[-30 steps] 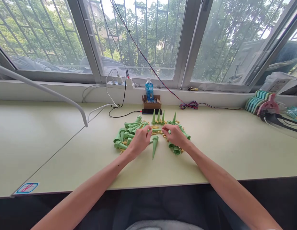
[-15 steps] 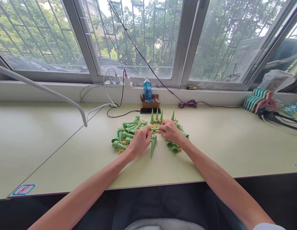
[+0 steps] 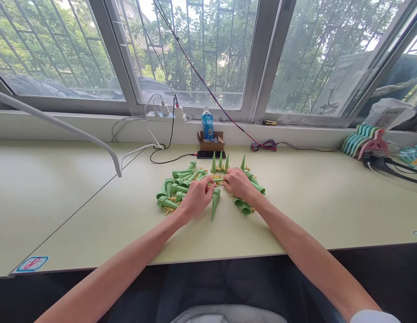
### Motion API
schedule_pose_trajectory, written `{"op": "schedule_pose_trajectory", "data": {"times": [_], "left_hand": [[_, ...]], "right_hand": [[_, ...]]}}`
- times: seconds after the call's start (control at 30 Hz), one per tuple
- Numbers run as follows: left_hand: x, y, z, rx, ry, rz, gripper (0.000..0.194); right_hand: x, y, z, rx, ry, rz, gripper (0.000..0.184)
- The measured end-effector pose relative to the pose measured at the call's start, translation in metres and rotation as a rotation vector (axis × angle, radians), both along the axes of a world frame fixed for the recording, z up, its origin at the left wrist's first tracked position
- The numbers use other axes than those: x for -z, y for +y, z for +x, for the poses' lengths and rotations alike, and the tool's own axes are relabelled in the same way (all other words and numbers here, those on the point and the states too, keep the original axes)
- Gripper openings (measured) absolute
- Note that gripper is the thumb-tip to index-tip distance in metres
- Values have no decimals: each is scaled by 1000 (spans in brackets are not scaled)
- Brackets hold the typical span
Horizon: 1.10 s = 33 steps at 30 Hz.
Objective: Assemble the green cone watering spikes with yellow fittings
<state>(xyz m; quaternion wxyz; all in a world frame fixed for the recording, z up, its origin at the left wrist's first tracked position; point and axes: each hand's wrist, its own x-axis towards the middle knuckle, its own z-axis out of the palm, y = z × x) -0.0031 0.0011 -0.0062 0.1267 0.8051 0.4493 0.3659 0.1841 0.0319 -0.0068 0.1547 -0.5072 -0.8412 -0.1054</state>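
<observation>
Between my two hands a green plant watering spike (image 3: 218, 180) lies sideways, largely covered by fingers. My left hand (image 3: 199, 193) is closed on its left end, and my right hand (image 3: 238, 184) pinches the other end. Just below them another green spike (image 3: 215, 205) rests on the table, tip toward me. Left of my left hand is a heap of green spikes (image 3: 177, 187) mixed with small yellow valves (image 3: 168, 210). Several spikes (image 3: 220, 162) stand tip-up behind my hands, with yellow valves at their bases. More spikes (image 3: 246, 208) lie under and beside my right wrist.
On the pale table (image 3: 312, 202), a black phone (image 3: 211, 154) lies behind the spikes, before a small cardboard box (image 3: 211, 144) and a blue-labelled bottle (image 3: 207, 124). Cables (image 3: 264, 145) run along the back. Hangers (image 3: 359, 140) sit far right; a white curved arm (image 3: 76, 130) crosses the left.
Both hands stay almost in place with the spike between them; my right fingers have shifted very slightly to the right. The camera view has moved a little.
</observation>
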Motion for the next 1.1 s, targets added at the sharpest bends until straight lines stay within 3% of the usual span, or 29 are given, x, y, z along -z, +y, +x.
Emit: {"op": "schedule_pose_trajectory", "data": {"times": [0.47, 1.1], "left_hand": [[0, 0, -1, 1, -10, -17, 18], [-3, -2, -1, 0, -10, -23, 17]], "right_hand": [[-1, 1, -2, 51, -59, -26, 17], [-7, -6, 1, -59, 29, -43, 24]]}}
